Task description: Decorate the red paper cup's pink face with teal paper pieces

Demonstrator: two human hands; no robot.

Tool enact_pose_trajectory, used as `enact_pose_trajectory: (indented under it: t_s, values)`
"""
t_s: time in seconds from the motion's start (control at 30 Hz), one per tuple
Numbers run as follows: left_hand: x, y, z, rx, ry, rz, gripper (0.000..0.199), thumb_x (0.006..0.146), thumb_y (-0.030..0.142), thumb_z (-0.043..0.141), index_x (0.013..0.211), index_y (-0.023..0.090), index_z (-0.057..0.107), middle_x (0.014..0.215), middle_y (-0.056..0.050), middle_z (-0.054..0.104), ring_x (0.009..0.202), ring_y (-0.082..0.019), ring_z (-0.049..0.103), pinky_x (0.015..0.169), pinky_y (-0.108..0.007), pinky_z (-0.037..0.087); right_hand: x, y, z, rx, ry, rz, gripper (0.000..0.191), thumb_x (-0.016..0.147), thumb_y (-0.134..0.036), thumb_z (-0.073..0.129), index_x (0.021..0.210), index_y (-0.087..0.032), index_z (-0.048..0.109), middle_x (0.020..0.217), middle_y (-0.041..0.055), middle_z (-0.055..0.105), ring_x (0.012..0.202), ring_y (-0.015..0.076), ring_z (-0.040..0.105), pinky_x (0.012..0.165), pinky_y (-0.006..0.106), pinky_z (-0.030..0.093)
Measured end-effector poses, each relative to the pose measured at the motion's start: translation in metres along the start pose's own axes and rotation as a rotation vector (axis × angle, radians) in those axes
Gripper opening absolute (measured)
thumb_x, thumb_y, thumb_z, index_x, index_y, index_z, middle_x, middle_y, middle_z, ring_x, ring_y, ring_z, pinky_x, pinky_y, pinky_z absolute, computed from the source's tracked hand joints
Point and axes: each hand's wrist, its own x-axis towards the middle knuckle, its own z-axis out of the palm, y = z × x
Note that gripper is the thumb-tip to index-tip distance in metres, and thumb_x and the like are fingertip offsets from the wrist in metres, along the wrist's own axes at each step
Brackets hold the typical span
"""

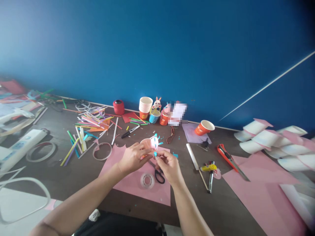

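Note:
Over the pink paper sheet (157, 196), my left hand (133, 157) is closed around a small pale paper cup (145, 143). A white bunny face cutout (155, 143) with blue ears shows at the cup's far side. My right hand (169, 165) has thumb and forefinger pinched on a small blue piece (155, 154) close to the cup's near side. Whether that piece touches the cup is hard to tell. Black-handled scissors (159, 177) lie below the right hand, partly hidden. Beside them rests a clear tape roll (147, 180).
Stacked paper cups (146, 105), a blue cup (155, 116) and an orange cup (204, 127) stand toward the blue wall. Colored sticks (94, 119) are heaped at left. A red utility knife (232, 161), blade exposed, and white paper rolls (267, 139) lie at right.

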Motion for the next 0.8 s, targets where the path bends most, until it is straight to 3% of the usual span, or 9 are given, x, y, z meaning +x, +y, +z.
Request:
enact_pose_trajectory:
  t_s: [0.8]
  values:
    - [0.001,0.003,0.001,-0.033,0.015,-0.021,0.021,0.080,0.036,0.051,0.089,0.025,0.066,0.079,-0.003,0.062,0.072,-0.015,0.053,0.062,-0.025,0.039,-0.010,-0.011,0.013,-0.149,0.132,-0.125,0.015,0.079,-0.030,0.051,0.072,-0.017,0.052,0.053,-0.0021,0.053,0.046,0.0097,0.050,0.047,0.019,0.038]
